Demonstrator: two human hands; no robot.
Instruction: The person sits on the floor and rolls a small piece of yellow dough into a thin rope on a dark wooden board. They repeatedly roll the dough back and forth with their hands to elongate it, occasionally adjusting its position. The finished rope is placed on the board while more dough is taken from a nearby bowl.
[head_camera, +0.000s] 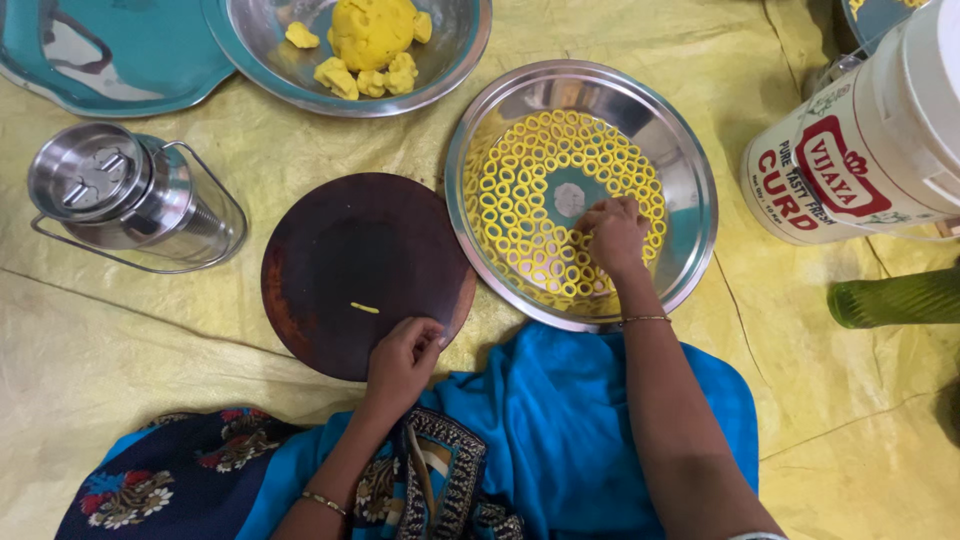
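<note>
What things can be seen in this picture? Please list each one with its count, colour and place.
round dark brown wooden board: one, centre
small yellow dough strip: one, on the board
round steel plate: one, silver, right of the board
small yellow dough rings: many, in rows on the plate
steel bowl: one, top centre
yellow dough lump: one, with small pieces, in the bowl
steel lidded can: one, left
teal tray: one, top left
white plastic tub: one, red print, right
yellow sheet: one, underneath everything
left hand: on the board's near edge
right hand: on the rings
</note>
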